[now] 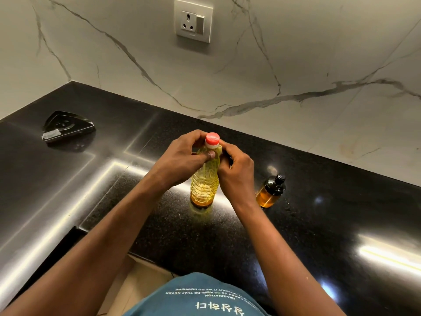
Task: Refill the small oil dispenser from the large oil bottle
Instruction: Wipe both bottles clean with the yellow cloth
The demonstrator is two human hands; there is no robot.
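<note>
While tight round large oil bottle (pixel 205 185), left fingers (pixel 210 154), right fingers (pixel 227 152); small oil dispenser (pixel 270 192) near, black holder (pixel 68 125) apart.

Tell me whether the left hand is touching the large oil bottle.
Touching. The head view shows the left hand gripping the large oil bottle at its neck, thumb pressed on the plastic below the red cap.
</note>
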